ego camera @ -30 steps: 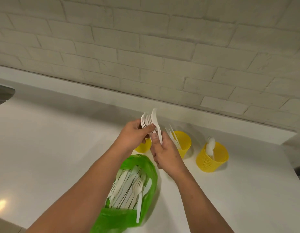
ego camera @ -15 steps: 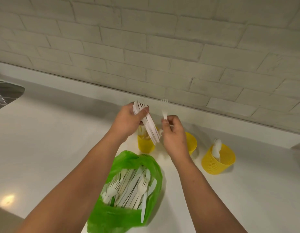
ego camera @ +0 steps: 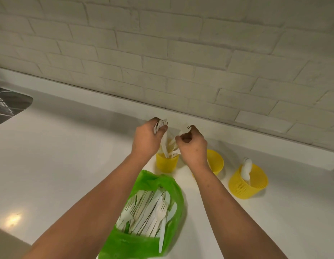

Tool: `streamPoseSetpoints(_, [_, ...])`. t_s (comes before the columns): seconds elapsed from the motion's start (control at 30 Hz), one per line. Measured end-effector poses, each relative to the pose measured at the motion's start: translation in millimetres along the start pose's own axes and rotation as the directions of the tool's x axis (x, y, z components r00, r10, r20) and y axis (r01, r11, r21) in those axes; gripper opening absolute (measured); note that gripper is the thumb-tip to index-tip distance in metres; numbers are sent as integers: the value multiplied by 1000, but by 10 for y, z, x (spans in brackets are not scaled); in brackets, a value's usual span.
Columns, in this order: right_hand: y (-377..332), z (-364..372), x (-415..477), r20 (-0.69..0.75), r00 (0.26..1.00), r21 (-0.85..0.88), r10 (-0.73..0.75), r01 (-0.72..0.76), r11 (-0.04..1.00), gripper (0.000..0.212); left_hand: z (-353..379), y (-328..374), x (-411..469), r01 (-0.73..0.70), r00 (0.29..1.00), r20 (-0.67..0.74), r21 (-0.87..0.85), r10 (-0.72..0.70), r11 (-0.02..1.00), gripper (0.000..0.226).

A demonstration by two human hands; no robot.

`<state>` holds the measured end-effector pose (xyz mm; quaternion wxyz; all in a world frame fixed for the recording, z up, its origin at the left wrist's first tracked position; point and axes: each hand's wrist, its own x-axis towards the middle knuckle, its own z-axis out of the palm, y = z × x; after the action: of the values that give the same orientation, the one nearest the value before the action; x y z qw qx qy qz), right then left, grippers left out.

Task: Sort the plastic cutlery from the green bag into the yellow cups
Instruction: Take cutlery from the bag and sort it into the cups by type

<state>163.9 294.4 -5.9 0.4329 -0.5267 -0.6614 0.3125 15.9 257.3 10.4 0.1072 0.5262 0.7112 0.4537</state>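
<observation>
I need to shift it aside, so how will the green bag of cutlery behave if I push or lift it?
The green bag looks like thin, crinkled film, so it will likely sag rather than hold shape. Its mouth gapes with white cutlery loose inside, one piece poking out, so tilting could spill them. It should slide easily on the glossy counter.

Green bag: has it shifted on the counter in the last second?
No. The green bag still lies with its mouth just in front of the left yellow cup, as before; only the view has shifted.
</observation>
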Motion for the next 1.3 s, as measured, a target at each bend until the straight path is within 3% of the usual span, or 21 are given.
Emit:
streamPoseSetpoints(0.43, [-32, 67, 234, 235, 965, -298, -116, 185, 936, 12, 214, -100, 110, -180, 980, 107, 95, 170, 979, 22])
streamPoseSetpoints(0.57, [-7, 52, 236, 260, 953, -299, -154, 232, 926, 19, 230, -124, 84, -163, 981, 117, 60, 155, 985, 57])
streamPoseSetpoints(0.7, [17, 29, 230, 201, 956, -264, -212, 261, 929, 17, 263, -130, 38, -286, 953, 144, 134, 267, 949, 35])
streamPoseSetpoints(0.8, [38, 35, 261, 231, 946, -285, -225, 287, 914, 15, 369, -158, 89, -280, 955, 180, 287, 236, 916, 23])
streamPoseSetpoints(1.0, [67, 27, 250, 180, 957, -257, -227, 269, 928, 22, 470, -254, 10, -265, 960, 223, 517, 171, 814, 58])
streamPoseSetpoints(1.17, [75, 1, 255, 219, 946, -300, -240, 299, 906, 20, 441, -262, -112, -181, 975, 200, 481, 94, 858, 65])
streamPoseSetpoints(1.3, [35, -27, 240, 246, 932, -329, -266, 338, 882, 30, 455, -343, -80, -97, 973, 231, 415, -2, 904, 57])
